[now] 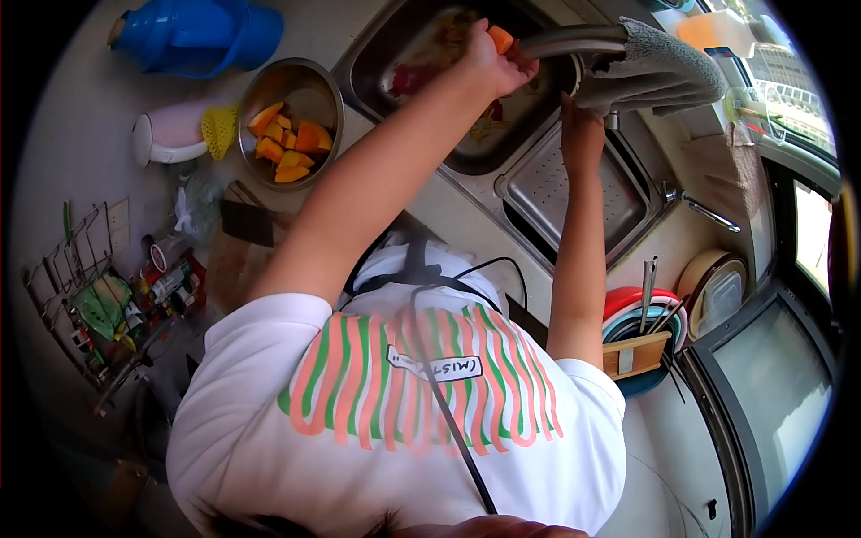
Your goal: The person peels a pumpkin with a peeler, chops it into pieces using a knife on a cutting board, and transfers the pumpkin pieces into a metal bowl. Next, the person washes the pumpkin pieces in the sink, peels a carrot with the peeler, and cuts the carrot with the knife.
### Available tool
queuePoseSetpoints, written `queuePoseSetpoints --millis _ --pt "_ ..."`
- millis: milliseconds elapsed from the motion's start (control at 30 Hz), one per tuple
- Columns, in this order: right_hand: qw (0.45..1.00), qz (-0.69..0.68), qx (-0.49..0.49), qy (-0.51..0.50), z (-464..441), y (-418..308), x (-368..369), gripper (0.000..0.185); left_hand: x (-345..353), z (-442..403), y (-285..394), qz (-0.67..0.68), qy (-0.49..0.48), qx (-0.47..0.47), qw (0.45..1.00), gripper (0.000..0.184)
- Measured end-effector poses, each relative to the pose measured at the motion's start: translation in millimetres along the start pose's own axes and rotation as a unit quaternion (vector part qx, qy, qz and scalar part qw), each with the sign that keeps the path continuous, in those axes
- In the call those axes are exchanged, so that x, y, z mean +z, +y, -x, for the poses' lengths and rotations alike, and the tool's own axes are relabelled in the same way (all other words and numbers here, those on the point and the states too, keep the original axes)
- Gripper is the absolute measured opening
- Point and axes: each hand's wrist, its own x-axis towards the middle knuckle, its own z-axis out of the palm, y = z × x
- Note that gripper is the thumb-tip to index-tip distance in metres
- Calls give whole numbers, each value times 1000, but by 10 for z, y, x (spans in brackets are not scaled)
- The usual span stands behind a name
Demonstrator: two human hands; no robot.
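My left hand [499, 72] is over the sink [372, 67], closed around an orange piece of pumpkin [500, 39] close to the spout of the faucet [574, 39]. A grey towel [664, 72] drapes over the faucet's bend. Below that towel, my right hand [581, 121] reaches up beside the base of the faucet; its fingers are mostly hidden, so I cannot see what they grip. Reddish and yellowish scraps [414, 78] lie on the sink's bottom. To the left, a steel bowl [334, 108] contains several cut pumpkin chunks [291, 143].
A perforated steel tray [574, 193] sits at the sink's right end. Colourful basins [628, 305] with a wooden-handled tool [637, 354] stand at the right, near the window. On the left are a blue thermos [179, 36], a cleaver blade [247, 222] and a wire rack [67, 269].
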Motion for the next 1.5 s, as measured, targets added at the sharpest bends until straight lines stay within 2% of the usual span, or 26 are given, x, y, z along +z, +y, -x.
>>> queuePoseSetpoints --millis 67,200,267,367,400,467,500,567,667,700,800,833,933,1000,1033,1067,1133,1167,1233,1267,1300,1333,1367,1433,1467,1500 --pt "998 -55 5 5 77 70 -15 26 91 17 -55 -8 19 13 1000 48" --pt "994 -92 1 63 115 -79 -91 19 26 -125 -39 -16 -31 -12 999 49" --pt "994 -77 10 75 128 -89 -27 15 -45 -255 -25 6 -45 -38 998 49" --pt "993 -67 -7 94 115 -75 -10 11 33 -102 -48 38 5 -33 999 39" --pt "993 -67 -16 100 118 -77 -2 12 15 -85 -50 27 -13 -23 999 40" --pt "997 -51 -2 56 138 13 14 14 -40 -42 -51 6 -47 -6 999 40" --pt "999 -42 5 33 122 -2 -16 15 -88 -28 -59 33 -58 -14 998 31" --pt "996 -66 15 63 98 -97 -46 12 -193 8 -71 87 -80 -30 992 14" --pt "996 -53 -1 79 80 -117 -33 17 -280 115 -45 159 -74 -72 982 16" --pt "996 -41 -13 78 93 -96 -11 18 -265 168 -44 124 -58 -53 989 34" --pt "999 -29 12 26 103 21 48 13 -613 -25 69 178 -265 -167 933 33" --pt "997 29 53 -47 95 84 89 14 -642 -21 102 147 -287 -153 934 34" --pt "980 87 -30 177 -91 -69 256 20 -603 187 183 56 -331 -114 935 37" --pt "992 64 -38 105 -181 -221 100 23 -514 422 260 -1 -333 -96 938 39" --pt "995 53 -41 68 -186 -265 38 25 -519 473 311 -32 -354 -116 927 38" --pt "998 -54 0 44 -159 -236 17 25 -558 474 339 -76 -359 -109 924 34" --pt "961 -263 83 0 -126 -149 -50 25 -672 370 391 -168 -369 -97 909 29" --pt "958 -273 87 2 -103 -152 -84 25 -786 234 449 -212 -375 -123 894 34" --pt "951 -293 99 -1 28 -308 -230 25 -1001 -178 531 -396 -260 -121 872 35" --pt "948 -302 104 -5 117 -399 -309 25 -1066 -277 531 -480 -198 -118 847 35" --pt "954 -284 91 -2 180 -502 -369 27 -1067 -284 519 -807 -171 -47 563 36" --pt "960 -270 69 1 234 -577 -412 30 -1070 -336 542 -887 -161 -16 433 37" --pt "950 -285 126 -31 318 -685 -515 29 -1074 -387 564 -945 -146 11 291 38" --pt "934 -317 157 -55 463 -803 -644 28 -1247 -726 740 -833 -205 -43 512 39" --pt "932 -334 134 -39 582 -756 -568 27 -1249 -798 826 -759 -232 -69 604 39" --pt "928 -345 135 -44 653 -770 -566 26 -1094 -540 787 -487 -147 -178 842 40"
